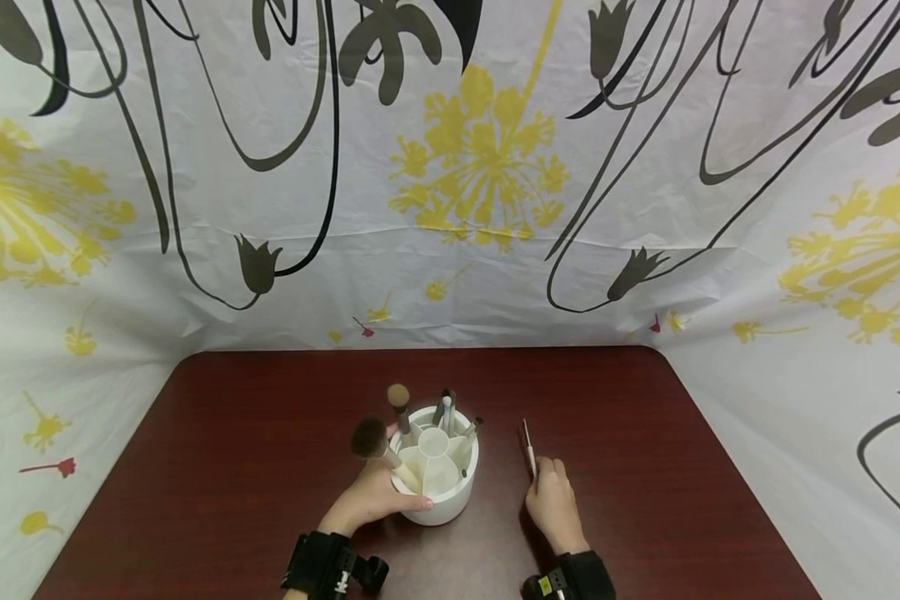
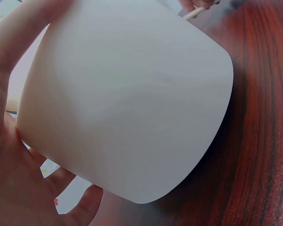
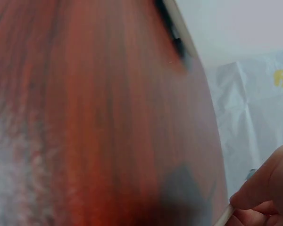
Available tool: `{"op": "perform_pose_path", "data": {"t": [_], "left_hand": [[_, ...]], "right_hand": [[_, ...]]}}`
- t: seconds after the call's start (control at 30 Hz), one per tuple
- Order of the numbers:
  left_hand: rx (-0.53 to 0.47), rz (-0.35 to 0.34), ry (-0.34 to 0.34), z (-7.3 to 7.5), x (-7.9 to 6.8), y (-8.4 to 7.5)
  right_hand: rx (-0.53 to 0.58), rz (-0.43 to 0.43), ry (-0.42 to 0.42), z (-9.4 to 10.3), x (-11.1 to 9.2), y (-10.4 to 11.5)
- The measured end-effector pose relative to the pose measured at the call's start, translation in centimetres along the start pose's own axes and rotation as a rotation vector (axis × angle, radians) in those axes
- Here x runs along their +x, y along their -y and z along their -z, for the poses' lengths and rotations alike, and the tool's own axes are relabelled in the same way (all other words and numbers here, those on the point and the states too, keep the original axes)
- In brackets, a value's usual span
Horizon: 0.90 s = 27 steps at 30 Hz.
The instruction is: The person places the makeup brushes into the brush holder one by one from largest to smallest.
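A round white makeup brush holder (image 1: 450, 504) with divided compartments is near the middle of the table in the head view. My left hand (image 1: 375, 498) grips it from the left, thumb across the front and fingers behind. Its smooth white side (image 2: 132, 103) fills most of the left wrist view. Two fluffy brushes lean out at its left, a large dark-headed brush (image 1: 370, 438) and a tan-headed brush (image 1: 398, 397). Several slimmer brushes stand toward the back and right. To the right of the holder, my right hand (image 1: 555, 504) pinches a slim makeup brush (image 1: 529, 450) that points away from me.
The dark red wood-grain table (image 1: 607, 400) has rounded far corners. A white cloth (image 1: 307, 325) with yellow and grey flower prints hangs behind it and along both sides. Black camera bands (image 1: 318, 562) sit on both wrists.
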<state>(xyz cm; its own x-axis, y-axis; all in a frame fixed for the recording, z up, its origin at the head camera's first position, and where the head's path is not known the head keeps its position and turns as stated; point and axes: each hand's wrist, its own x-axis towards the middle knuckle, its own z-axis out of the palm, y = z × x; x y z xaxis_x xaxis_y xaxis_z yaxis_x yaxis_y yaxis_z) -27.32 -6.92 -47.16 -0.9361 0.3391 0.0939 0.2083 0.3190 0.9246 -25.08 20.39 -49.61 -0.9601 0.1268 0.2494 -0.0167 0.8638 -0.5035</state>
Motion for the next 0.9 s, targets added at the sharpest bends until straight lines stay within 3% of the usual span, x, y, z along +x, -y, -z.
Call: {"op": "perform_pose_path", "data": {"t": [0.47,0.9], "left_hand": [[-0.005,0.011,0.0,0.1,-0.1,-0.1],[0.05,0.02,0.013,0.1,0.0,0.0]], "right_hand": [[0.079,0.094,-0.104,1.9,0.3,1.6],[0.134,0.094,-0.122,3.9,0.4,3.7]]}}
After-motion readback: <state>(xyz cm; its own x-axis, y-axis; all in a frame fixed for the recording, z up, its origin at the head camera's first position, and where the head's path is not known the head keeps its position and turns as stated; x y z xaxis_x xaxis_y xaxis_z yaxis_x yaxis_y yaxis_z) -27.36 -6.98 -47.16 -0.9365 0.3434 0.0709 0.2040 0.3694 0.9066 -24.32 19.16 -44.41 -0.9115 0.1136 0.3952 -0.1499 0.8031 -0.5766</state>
